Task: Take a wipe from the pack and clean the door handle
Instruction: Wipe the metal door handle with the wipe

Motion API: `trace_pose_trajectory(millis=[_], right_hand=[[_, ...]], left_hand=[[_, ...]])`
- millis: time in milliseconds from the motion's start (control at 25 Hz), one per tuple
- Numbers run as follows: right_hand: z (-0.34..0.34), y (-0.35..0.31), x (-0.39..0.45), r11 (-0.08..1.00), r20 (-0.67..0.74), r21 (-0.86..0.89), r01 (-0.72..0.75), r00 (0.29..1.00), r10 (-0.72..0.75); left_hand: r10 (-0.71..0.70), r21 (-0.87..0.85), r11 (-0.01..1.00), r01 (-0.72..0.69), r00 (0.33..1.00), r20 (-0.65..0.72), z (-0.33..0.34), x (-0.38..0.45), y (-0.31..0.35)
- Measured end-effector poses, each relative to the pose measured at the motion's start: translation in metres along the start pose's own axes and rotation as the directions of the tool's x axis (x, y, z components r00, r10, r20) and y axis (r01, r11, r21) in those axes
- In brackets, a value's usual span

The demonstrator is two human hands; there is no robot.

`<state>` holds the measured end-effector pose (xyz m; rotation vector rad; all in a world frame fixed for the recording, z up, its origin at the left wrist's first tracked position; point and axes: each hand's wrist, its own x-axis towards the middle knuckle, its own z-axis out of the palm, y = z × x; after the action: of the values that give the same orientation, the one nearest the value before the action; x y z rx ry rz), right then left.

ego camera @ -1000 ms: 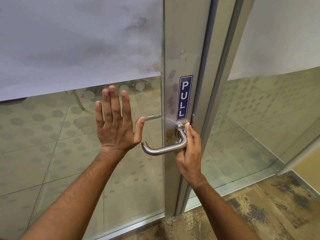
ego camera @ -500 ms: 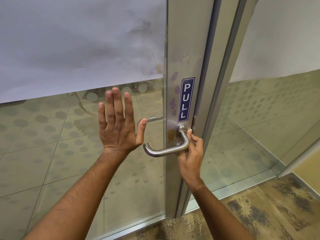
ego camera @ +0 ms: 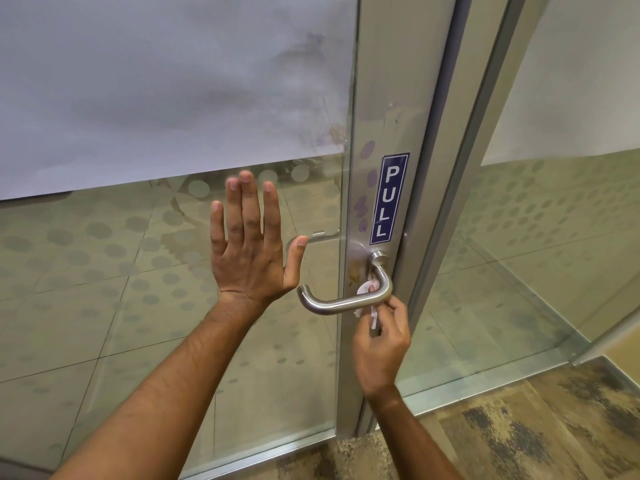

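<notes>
Steel lever: one brushed metal door handle [ego camera: 346, 299] on the door.
Wipe: one crumpled white wipe [ego camera: 367, 289], pinched by right hand [ego camera: 381, 344] against the handle.
Left hand [ego camera: 251, 247]: fingers spread flat against the glass pane [ego camera: 138, 306].

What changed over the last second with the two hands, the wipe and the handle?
The right hand slid down from the top of the handle's bend to below the lever, carrying the wipe, which now shows behind and under the bend. It keeps its pinch on the wipe. The left hand stayed flat and open on the glass; the handle has not turned.
</notes>
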<state>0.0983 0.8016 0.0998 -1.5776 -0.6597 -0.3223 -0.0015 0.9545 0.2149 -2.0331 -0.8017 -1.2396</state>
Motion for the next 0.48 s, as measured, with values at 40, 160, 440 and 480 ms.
trace_pose_trajectory(millis=[40, 160, 440, 480], right_hand=[[0.003, 0.001, -0.005, 0.997, 0.030, -0.029, 0.069, 0.997, -0.068], [0.011, 0.005, -0.010, 0.944, 0.151, -0.145, 0.295, 0.950, -0.273], [0.015, 0.014, 0.008, 0.864, 0.444, -0.199, 0.464, 0.828, -0.342], [0.016, 0.013, 0.011, 0.864, 0.463, -0.206, 0.459, 0.824, -0.328]], left_hand=[[0.004, 0.001, 1.000, -0.004, 1.000, -0.004, 0.000, 0.000, 0.000], [0.008, 0.006, 1.000, -0.008, 1.000, -0.019, 0.001, -0.002, 0.001], [-0.005, 0.017, 1.000, 0.005, 1.000, -0.020, 0.001, -0.001, 0.001], [-0.005, 0.019, 1.000, 0.005, 1.000, -0.021, 0.001, -0.001, 0.002]])
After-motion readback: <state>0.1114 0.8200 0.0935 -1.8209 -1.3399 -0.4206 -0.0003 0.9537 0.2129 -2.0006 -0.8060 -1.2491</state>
